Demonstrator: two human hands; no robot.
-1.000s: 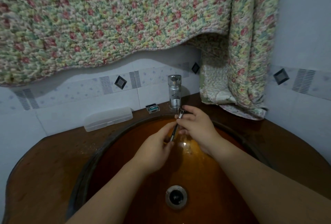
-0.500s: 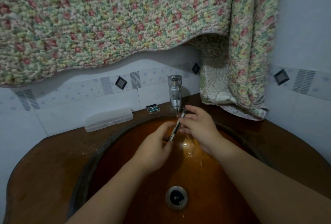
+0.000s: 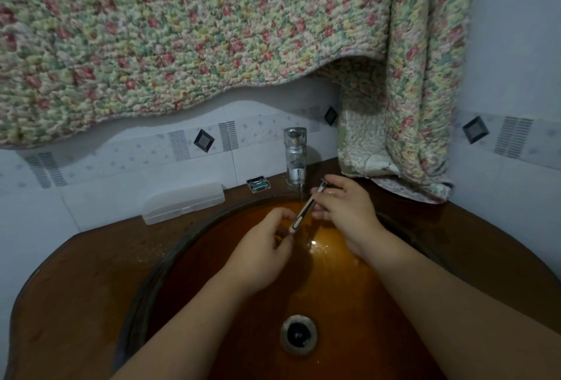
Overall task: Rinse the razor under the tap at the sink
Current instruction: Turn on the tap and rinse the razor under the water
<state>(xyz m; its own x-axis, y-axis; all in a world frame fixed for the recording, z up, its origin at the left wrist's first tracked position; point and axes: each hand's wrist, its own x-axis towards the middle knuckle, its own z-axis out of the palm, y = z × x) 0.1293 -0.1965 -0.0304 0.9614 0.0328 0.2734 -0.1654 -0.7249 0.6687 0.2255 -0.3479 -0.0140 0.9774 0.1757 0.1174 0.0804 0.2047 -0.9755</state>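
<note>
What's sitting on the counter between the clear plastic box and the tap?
A small blade cartridge pack sits on the brown counter, between the clear plastic box and the tap, close to the tap, in the head view.

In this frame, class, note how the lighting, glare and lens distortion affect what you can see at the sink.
Head view: dim and bluish overall; one bright glare patch on the wet sink below the razor; tap shows soft reflections; wide-angle lens bows the tile band and stretches the forearms at the frame's bottom.
</note>
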